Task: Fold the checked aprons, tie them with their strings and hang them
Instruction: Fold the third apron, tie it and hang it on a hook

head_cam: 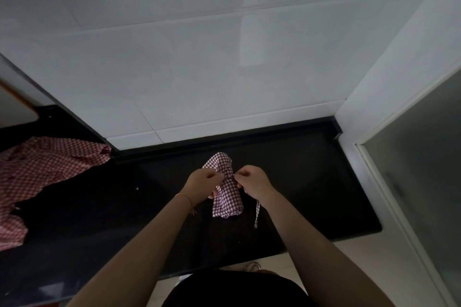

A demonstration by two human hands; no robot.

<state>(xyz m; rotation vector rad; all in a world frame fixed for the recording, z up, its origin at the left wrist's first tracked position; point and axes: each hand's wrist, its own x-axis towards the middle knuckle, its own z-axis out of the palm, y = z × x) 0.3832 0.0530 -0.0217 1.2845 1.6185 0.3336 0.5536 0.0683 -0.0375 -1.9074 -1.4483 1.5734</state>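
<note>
Checked string is pinched in both fists: the left hand (205, 180) and right hand (252, 180) grip it at the middle of the folded apron (226, 190). That bundle lies on the black surface (311, 182), long axis running toward the tiled wall. One string end (257, 214) trails beside it. Well left, an unfolded apron (37, 172) sprawls.

Both hands (233, 180) pinch strings round folded apron (228, 197) (checked).
</note>
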